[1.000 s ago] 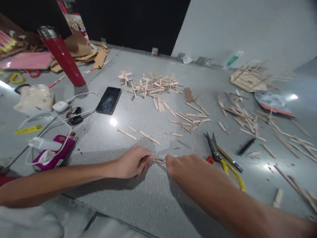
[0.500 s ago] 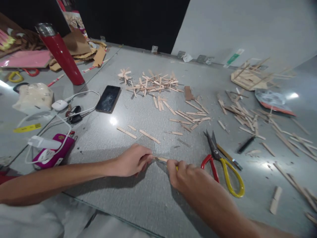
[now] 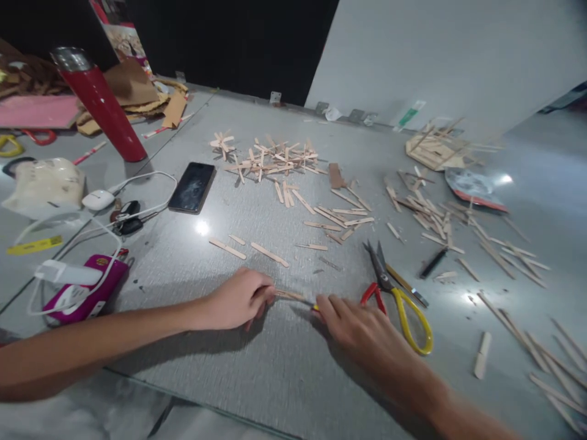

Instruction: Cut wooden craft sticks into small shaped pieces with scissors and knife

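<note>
My left hand (image 3: pixel 238 299) rests on the grey table (image 3: pixel 275 366) with its fingers closed on the left end of a thin wooden stick (image 3: pixel 288 296). My right hand (image 3: pixel 358 324) meets the stick's right end. It pinches a small thing with a yellow tip (image 3: pixel 316 307) that I cannot make out. The stick lies flat between both hands. Scissors (image 3: pixel 394 293) with one red and one yellow handle lie just right of my right hand, blades apart.
Loose wooden sticks (image 3: pixel 275 156) are strewn across the middle and right of the table. A phone (image 3: pixel 191 187), a red flask (image 3: pixel 98 104), a pink case with white cable (image 3: pixel 82 287), a black pen (image 3: pixel 433 263) and a stick model (image 3: pixel 435 146) stand around.
My right hand has drawn back towards me and lower, uncovering the scissors' handles. My left hand has kept its hold on the stick. The view has shifted slightly.
</note>
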Demonstrator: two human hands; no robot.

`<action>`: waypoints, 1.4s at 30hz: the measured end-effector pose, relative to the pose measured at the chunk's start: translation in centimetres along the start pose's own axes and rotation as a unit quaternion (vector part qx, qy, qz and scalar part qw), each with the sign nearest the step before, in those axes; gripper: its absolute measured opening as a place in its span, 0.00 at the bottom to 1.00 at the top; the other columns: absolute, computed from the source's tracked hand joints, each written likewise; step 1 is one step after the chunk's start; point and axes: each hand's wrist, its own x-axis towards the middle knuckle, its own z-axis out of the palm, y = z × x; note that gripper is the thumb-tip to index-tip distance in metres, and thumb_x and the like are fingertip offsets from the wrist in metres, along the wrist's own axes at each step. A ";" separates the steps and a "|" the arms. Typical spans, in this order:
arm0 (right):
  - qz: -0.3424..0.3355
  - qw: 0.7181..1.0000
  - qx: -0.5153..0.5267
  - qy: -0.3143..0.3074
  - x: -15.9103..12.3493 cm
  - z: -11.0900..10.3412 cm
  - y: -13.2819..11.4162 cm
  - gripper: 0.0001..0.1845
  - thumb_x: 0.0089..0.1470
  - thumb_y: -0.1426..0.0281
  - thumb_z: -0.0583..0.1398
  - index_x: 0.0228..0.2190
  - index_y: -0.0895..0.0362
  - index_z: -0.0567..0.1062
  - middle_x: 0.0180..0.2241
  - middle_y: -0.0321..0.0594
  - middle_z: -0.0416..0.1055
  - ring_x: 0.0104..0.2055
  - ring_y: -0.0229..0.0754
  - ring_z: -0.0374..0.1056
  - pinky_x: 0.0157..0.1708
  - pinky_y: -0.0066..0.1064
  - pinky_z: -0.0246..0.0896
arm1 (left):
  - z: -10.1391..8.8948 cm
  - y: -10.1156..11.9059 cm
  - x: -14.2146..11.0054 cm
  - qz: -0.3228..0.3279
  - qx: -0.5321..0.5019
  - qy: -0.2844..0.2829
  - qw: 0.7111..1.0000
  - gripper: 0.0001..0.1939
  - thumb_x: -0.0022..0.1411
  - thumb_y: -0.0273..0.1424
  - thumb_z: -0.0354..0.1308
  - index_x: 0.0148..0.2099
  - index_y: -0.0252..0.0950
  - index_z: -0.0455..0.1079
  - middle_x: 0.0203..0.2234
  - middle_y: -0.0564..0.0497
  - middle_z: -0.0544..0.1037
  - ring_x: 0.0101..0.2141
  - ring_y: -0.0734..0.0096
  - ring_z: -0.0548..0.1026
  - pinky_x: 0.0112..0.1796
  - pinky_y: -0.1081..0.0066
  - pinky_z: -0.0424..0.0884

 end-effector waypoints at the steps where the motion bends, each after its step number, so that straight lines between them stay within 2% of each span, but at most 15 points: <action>1: 0.024 0.999 0.016 0.017 -0.5 0.1 0.4 0.15 0.73 0.73 0.48 0.36 0.57 0.70 0.26 0.38 0.74 0.24 0.43 0.73 0.23 0.32 0.51 | 0.0 0.0 0.0 -0.003 -0.002 0.001 1.000 0.16 0.71 0.27 0.46 0.29 0.35 0.64 0.16 0.56 0.69 0.13 0.77 0.70 0.18 0.79 0.60; 5: 0.195 0.981 -0.011 0.001 -1.1 0.7 2.1 0.17 0.73 0.69 0.47 0.35 0.56 0.71 0.23 0.38 0.74 0.20 0.46 0.72 0.21 0.33 0.43 | 0.1 -0.2 -0.1 -0.004 -0.010 -0.001 1.000 0.16 0.72 0.29 0.46 0.29 0.35 0.64 0.16 0.56 0.69 0.13 0.77 0.69 0.17 0.79 0.59; 7: 0.251 0.968 -0.002 -0.019 -0.7 1.0 2.7 0.13 0.72 0.69 0.49 0.40 0.58 0.72 0.28 0.42 0.77 0.24 0.49 0.75 0.21 0.32 0.45 | 0.1 -0.2 -0.1 -0.008 -0.018 -0.003 1.000 0.17 0.73 0.30 0.46 0.29 0.36 0.64 0.16 0.57 0.69 0.13 0.77 0.69 0.17 0.80 0.60; 11: 0.266 0.962 0.054 -0.015 -0.2 0.9 3.6 0.17 0.72 0.70 0.51 0.57 0.60 0.69 0.44 0.49 0.79 0.39 0.48 0.78 0.31 0.33 0.63 | 0.1 -0.2 -0.2 -0.002 -0.018 -0.002 1.000 0.17 0.73 0.30 0.47 0.28 0.36 0.63 0.16 0.58 0.68 0.13 0.78 0.69 0.17 0.80 0.61; 14: 0.305 0.951 0.041 -0.039 -0.9 0.4 5.5 0.16 0.70 0.75 0.49 0.50 0.57 0.75 0.47 0.48 0.78 0.45 0.47 0.76 0.37 0.33 0.65 | 0.1 -0.2 -0.2 -0.003 -0.023 0.003 1.000 0.17 0.73 0.30 0.47 0.29 0.36 0.63 0.16 0.58 0.68 0.12 0.79 0.68 0.17 0.80 0.60; 17: 0.374 0.925 -0.008 -0.068 -2.2 0.5 8.1 0.15 0.68 0.76 0.50 0.36 0.61 0.77 0.37 0.53 0.76 0.37 0.52 0.75 0.28 0.34 0.58 | 0.1 -0.1 -0.2 -0.012 -0.032 0.001 0.999 0.17 0.73 0.31 0.47 0.29 0.36 0.62 0.17 0.58 0.68 0.13 0.79 0.68 0.16 0.81 0.60; 20: 0.394 0.912 -0.015 -0.109 -3.5 1.3 9.8 0.11 0.65 0.76 0.56 0.30 0.58 0.75 0.29 0.44 0.74 0.28 0.46 0.72 0.23 0.31 0.50 | 0.1 -0.1 -0.2 -0.028 -0.034 -0.004 0.999 0.17 0.73 0.32 0.46 0.29 0.36 0.62 0.17 0.58 0.68 0.13 0.78 0.69 0.15 0.80 0.59; 22: 0.411 0.903 -0.024 -0.120 -4.0 1.6 10.1 0.09 0.62 0.79 0.57 0.30 0.59 0.74 0.27 0.43 0.72 0.26 0.45 0.71 0.23 0.31 0.48 | 0.1 -0.1 -0.2 -0.040 -0.033 -0.007 0.999 0.17 0.73 0.32 0.46 0.29 0.36 0.62 0.18 0.57 0.69 0.13 0.78 0.69 0.15 0.80 0.60; 25: 0.460 0.880 -0.056 -0.102 -4.2 1.3 9.8 0.12 0.58 0.86 0.51 0.35 0.65 0.74 0.29 0.53 0.73 0.26 0.48 0.70 0.22 0.33 0.46 | 0.0 -0.1 -0.1 -0.050 -0.035 -0.009 0.998 0.16 0.73 0.31 0.45 0.30 0.36 0.63 0.18 0.57 0.70 0.13 0.79 0.70 0.14 0.81 0.59; 27: 0.486 0.869 -0.065 -0.064 -4.0 0.7 9.2 0.13 0.62 0.82 0.49 0.40 0.66 0.72 0.32 0.57 0.73 0.24 0.48 0.69 0.21 0.33 0.45 | 0.0 -0.2 -0.1 -0.051 -0.034 -0.012 0.998 0.16 0.73 0.31 0.45 0.31 0.35 0.64 0.18 0.56 0.70 0.13 0.79 0.70 0.13 0.82 0.58; 30: 0.443 0.896 -0.015 -0.005 -3.3 -0.2 7.1 0.12 0.69 0.70 0.49 0.37 0.58 0.71 0.31 0.48 0.74 0.25 0.46 0.69 0.23 0.32 0.52 | -0.1 -0.2 0.0 -0.046 -0.025 -0.015 0.999 0.17 0.73 0.31 0.45 0.31 0.35 0.65 0.18 0.56 0.70 0.13 0.78 0.69 0.13 0.81 0.57; 33: 0.257 0.955 0.143 0.023 -2.5 -0.1 3.4 0.15 0.70 0.69 0.49 0.32 0.54 0.70 0.26 0.39 0.74 0.26 0.43 0.71 0.27 0.31 0.61 | -0.1 0.0 0.0 -0.033 -0.013 -0.014 0.999 0.17 0.73 0.30 0.46 0.31 0.35 0.65 0.18 0.57 0.70 0.13 0.79 0.70 0.14 0.82 0.58; 36: 0.123 0.967 0.218 0.051 -1.7 0.9 0.1 0.18 0.71 0.74 0.46 0.56 0.58 0.68 0.37 0.44 0.80 0.34 0.44 0.78 0.31 0.32 0.66 | -0.3 0.3 0.0 -0.032 -0.008 -0.018 0.999 0.16 0.73 0.30 0.47 0.31 0.34 0.66 0.18 0.57 0.69 0.13 0.79 0.70 0.14 0.82 0.59; 38: 0.132 0.969 0.202 0.057 -1.1 1.7 -0.7 0.18 0.72 0.74 0.44 0.54 0.58 0.69 0.33 0.42 0.80 0.28 0.44 0.77 0.26 0.32 0.63 | -0.3 0.5 0.0 -0.047 -0.017 -0.024 0.998 0.16 0.73 0.30 0.46 0.32 0.35 0.66 0.18 0.57 0.69 0.13 0.78 0.70 0.13 0.81 0.59; 42: 0.201 0.973 0.099 0.055 -0.3 2.6 0.9 0.18 0.74 0.67 0.45 0.35 0.56 0.70 0.22 0.37 0.73 0.20 0.42 0.70 0.19 0.31 0.52 | -0.5 0.7 -0.2 -0.058 -0.041 -0.035 0.997 0.15 0.73 0.30 0.46 0.33 0.35 0.66 0.18 0.57 0.69 0.14 0.77 0.70 0.13 0.81 0.58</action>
